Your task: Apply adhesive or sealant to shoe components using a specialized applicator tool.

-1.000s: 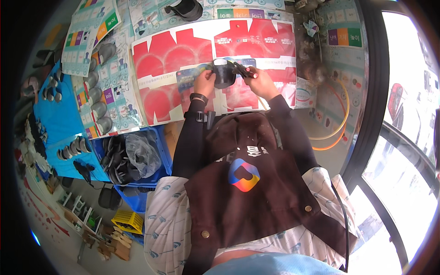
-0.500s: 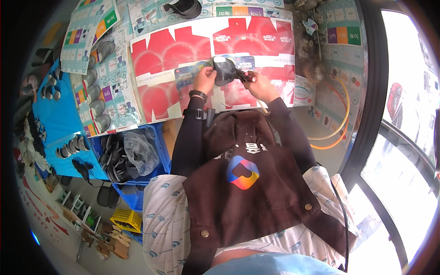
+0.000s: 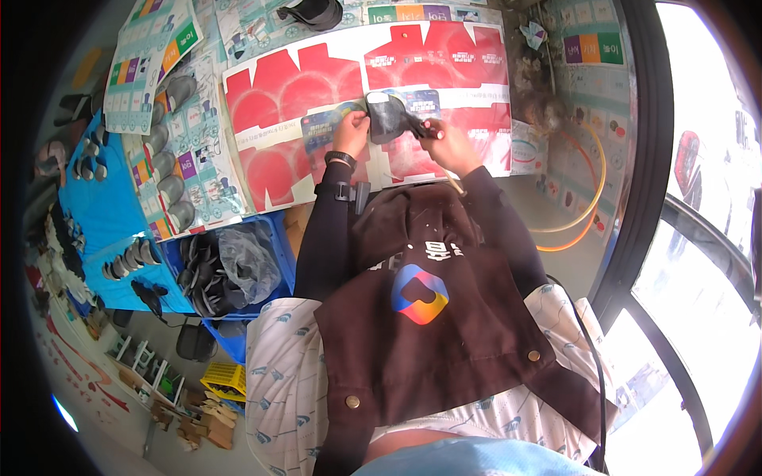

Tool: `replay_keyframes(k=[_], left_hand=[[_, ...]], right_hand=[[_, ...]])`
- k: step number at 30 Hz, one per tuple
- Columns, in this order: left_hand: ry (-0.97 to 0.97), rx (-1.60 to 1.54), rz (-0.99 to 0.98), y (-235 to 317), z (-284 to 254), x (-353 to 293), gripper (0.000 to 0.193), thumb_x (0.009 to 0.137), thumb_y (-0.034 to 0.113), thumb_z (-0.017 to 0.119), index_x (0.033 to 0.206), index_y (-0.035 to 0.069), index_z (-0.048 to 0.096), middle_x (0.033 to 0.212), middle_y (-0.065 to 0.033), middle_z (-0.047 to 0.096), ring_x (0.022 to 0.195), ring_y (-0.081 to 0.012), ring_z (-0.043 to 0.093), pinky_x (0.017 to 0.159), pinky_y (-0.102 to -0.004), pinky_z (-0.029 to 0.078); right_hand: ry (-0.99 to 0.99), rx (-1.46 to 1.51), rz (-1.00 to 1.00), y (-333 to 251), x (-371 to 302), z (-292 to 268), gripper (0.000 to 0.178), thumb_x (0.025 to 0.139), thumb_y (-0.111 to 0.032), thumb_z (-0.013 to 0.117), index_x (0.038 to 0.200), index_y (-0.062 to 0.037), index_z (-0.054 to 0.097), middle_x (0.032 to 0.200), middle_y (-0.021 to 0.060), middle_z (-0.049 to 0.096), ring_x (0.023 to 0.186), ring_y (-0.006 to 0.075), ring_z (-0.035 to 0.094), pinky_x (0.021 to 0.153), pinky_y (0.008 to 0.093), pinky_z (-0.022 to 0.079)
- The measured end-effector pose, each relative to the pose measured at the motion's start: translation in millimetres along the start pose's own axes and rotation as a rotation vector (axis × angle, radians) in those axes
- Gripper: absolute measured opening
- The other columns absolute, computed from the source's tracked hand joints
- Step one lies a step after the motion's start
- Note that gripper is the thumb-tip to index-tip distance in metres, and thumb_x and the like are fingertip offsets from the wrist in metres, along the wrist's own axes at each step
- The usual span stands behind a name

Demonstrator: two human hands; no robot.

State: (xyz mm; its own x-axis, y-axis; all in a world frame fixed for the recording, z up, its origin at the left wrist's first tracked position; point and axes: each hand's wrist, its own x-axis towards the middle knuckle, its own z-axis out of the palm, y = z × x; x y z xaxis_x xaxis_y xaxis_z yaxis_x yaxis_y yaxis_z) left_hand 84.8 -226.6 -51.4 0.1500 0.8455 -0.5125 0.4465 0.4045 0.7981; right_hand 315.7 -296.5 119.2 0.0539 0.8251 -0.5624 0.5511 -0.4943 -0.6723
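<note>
Over the red and white printed sheets, my left hand [image 3: 351, 132] pinches the left edge of a dark grey, curved, shell-like piece [image 3: 387, 119] with a pale patch at its top. At its right side, my right hand [image 3: 449, 146] is closed around a slim black tool [image 3: 419, 125] with a hint of red at the grip. The tool's tip meets or nearly meets the piece; its exact kind is too small to make out. A thin pale stick [image 3: 456, 184] shows below my right wrist.
Similar grey pieces [image 3: 170, 163] stand in a row on the left sheets; others lie on a blue cloth [image 3: 119, 218]. A blue crate [image 3: 279, 246] holds black parts and a clear bag. Another black piece [image 3: 316, 13] lies at the back. A yellow-orange hose [image 3: 591, 210] loops at right.
The curved piece is slightly further left in view, still in my left hand. My right hand has turned the tool a little, so less red shows. The whole view has shifted slightly.
</note>
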Motion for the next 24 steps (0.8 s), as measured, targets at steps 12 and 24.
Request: replay_keyframes(k=[12,24], left_hand=[[-0.084,-0.045,-0.024,3,-3,-1,0.029,0.097,0.016,0.06,0.121,0.0,0.06,0.103,-0.0081,0.07,0.079,-0.0142,0.068,0.067,-0.0277,0.054],[-0.024,-0.11,-0.036,7,-4,-4,0.024,0.092,0.015,0.063,0.11,0.0,0.066,0.095,-0.0122,0.074,0.079,-0.0188,0.072,0.072,-0.0306,0.056]], right_hand=[[0.081,0.14,-0.02,-14,2,-16,0.034,0.087,-0.026,0.058,0.11,-0.0031,0.067,0.095,0.024,0.068,0.09,0.0426,0.065,0.078,0.0454,0.052],[-0.151,0.133,0.03,6,-2,6,0.03,0.084,-0.026,0.059,0.097,-0.0005,0.066,0.08,0.0209,0.065,0.075,0.0403,0.063,0.066,0.0435,0.048]])
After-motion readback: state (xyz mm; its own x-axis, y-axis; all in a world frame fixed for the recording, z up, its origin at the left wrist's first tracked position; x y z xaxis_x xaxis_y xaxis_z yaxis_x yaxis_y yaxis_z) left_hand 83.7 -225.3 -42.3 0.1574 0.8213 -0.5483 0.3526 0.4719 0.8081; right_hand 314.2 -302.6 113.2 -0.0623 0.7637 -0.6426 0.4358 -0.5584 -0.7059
